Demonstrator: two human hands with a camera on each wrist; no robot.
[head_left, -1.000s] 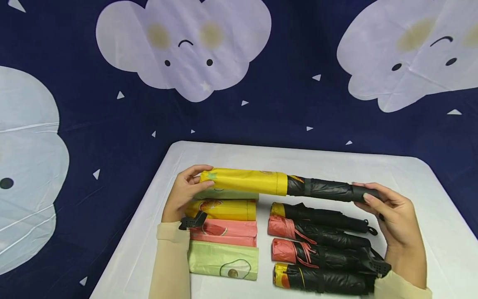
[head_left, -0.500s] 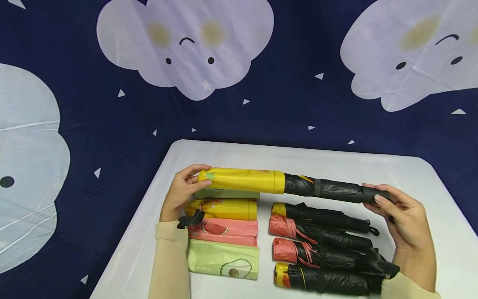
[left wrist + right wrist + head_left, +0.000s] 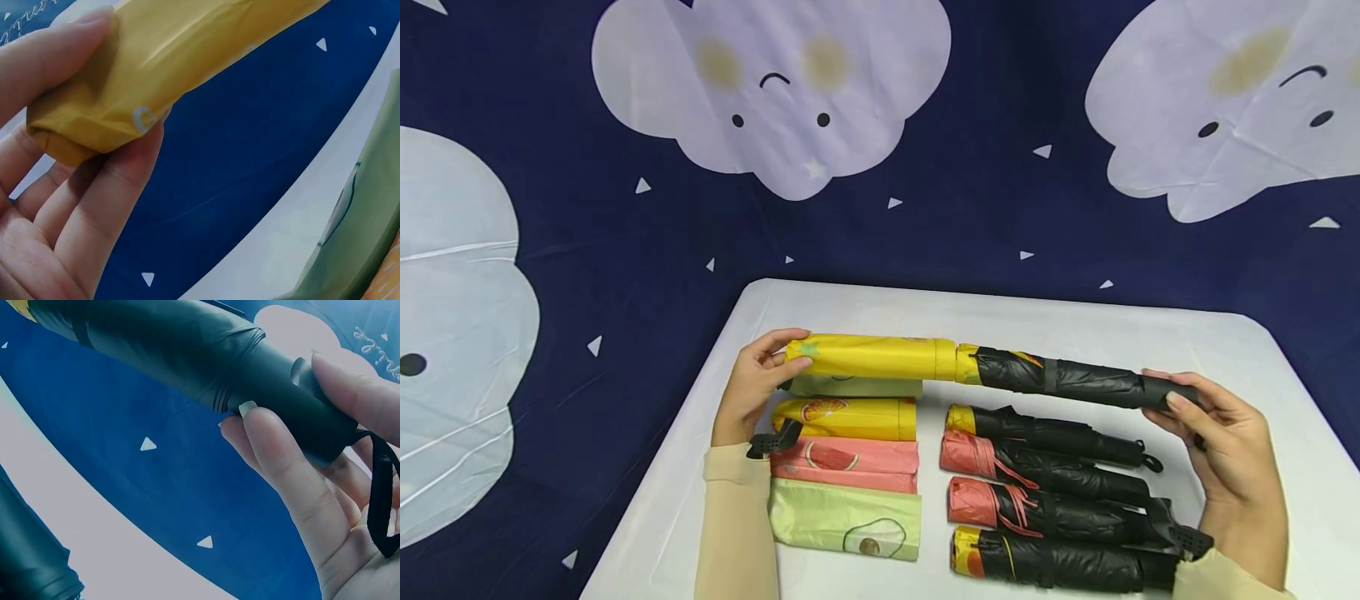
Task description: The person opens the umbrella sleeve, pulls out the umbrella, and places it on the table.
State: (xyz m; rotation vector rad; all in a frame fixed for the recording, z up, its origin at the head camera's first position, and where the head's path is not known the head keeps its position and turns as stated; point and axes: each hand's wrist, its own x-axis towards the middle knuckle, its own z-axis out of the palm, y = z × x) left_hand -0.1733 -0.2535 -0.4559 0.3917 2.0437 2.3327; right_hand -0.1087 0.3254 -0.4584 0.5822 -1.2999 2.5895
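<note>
My left hand (image 3: 752,383) pinches the closed end of a yellow umbrella sleeve (image 3: 872,357); the left wrist view shows thumb and fingers on its crumpled tip. At the other end my right hand (image 3: 1225,442) grips the black handle (image 3: 306,412) of a folded umbrella (image 3: 1060,377), black with a yellow end. A dark wrist strap (image 3: 380,494) hangs by the palm. Sleeve and umbrella are held in line above the table, the umbrella's yellow end right at the sleeve's mouth.
Below on the white table (image 3: 1037,300) lie a yellow sleeve (image 3: 850,419), a pink sleeve (image 3: 850,465) and green sleeves (image 3: 842,517) at left. Several folded umbrellas (image 3: 1052,512) lie in a column at right. A dark blue cloud-patterned cloth (image 3: 850,242) hangs behind.
The right hand has moved right with the umbrella, and the left hand slightly left with the sleeve. The umbrella's yellow end has come out of the sleeve's mouth into view.
</note>
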